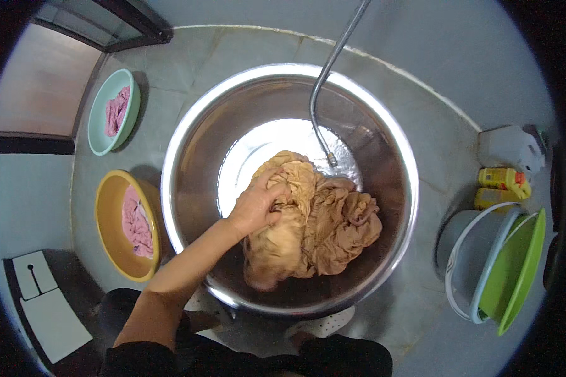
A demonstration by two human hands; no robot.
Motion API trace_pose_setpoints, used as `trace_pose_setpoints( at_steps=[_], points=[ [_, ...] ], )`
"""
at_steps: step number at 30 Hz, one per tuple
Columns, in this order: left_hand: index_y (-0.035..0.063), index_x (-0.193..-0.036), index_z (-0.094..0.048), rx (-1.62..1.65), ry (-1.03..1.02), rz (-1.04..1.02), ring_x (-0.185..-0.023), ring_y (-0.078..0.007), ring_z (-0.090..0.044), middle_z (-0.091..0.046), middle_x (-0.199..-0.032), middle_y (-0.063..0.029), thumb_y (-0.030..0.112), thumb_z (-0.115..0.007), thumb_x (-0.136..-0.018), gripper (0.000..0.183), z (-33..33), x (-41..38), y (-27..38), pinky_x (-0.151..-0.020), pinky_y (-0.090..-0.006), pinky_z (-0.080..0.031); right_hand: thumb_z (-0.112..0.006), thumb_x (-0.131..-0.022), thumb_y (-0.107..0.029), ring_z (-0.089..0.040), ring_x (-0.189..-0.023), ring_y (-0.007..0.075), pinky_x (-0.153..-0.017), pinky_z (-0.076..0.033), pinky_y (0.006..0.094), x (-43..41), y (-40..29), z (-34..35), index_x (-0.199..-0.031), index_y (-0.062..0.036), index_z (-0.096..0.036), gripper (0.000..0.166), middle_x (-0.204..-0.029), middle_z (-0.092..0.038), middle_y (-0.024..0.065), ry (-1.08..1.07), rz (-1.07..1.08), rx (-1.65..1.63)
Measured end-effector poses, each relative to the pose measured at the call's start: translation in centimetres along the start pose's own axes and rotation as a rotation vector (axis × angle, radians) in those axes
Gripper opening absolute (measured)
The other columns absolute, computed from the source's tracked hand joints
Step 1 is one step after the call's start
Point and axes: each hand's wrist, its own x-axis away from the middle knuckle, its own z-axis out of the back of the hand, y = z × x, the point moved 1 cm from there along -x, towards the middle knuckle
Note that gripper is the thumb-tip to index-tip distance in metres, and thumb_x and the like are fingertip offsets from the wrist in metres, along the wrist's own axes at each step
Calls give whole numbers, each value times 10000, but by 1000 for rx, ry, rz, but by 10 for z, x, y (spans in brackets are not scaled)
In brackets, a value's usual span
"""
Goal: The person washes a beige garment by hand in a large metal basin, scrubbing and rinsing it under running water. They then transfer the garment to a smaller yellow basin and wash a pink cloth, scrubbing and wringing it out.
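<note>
A large round stainless-steel basin (pixel 288 70) stands on the floor before me. A wet bundle of cloth (pixel 342 231), yellowish on its left side and brown on its right, lies in it; its lower left part is blurred. From the lower left my left hand (pixel 260 201) reaches over the rim, its fingers curled into the yellowish folds. A flexible metal hose (pixel 321 85) hangs into the basin, its end just above the shiny bottom beside the cloth. My right hand is out of view.
At left, a mint-green basin (pixel 99 115) and an orange basin (pixel 108 221) each hold pink cloth. At right stand a grey bucket (pixel 457 249), a green basin (pixel 523 273), yellow bottles (pixel 497 179) and a pale container (pixel 509 148) by the wall.
</note>
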Motion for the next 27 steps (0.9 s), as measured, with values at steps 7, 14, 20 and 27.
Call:
trace_pose_setpoints(
  at_steps=[7, 14, 20, 27],
  points=[
    [124, -955, -519, -147, 124, -163, -1223, -368, -378, -301, -1380, -166, 84, -596, -789, 187, -16, 4, -15, -997, -394, -369, -513, -904, -234, -489, -674, 155, -620, -395, 287, 12, -27, -8, -801, -30, -515, 229, -725, -515, 36, -14, -44, -4],
    [109, -957, -505, 54, 20, 99, -1266, -372, -327, -263, -1393, -171, 71, -571, -804, 172, -23, -3, -21, -1014, -387, -377, -522, -898, -244, -512, -689, 172, -638, -410, 296, 53, -14, 19, -830, -31, -536, 224, -746, -539, 57, -63, -111, 38],
    [151, -936, -502, 132, 67, 31, -1257, -353, -344, -244, -1418, -104, 41, -547, -802, 180, -34, -6, -32, -1005, -402, -370, -528, -892, -252, -532, -702, 186, -653, -423, 304, 57, -13, 24, -856, -32, -554, 224, -765, -559, 76, -83, -116, 52],
    [246, -911, -493, 150, 48, 174, -1253, -306, -355, -217, -1459, -22, 198, -461, -860, 77, -33, 4, -47, -1012, -486, -238, -536, -886, -261, -556, -717, 203, -671, -438, 313, 58, -3, 34, -885, -33, -575, 231, -786, -583, 98, -138, -45, 118]
  ],
)
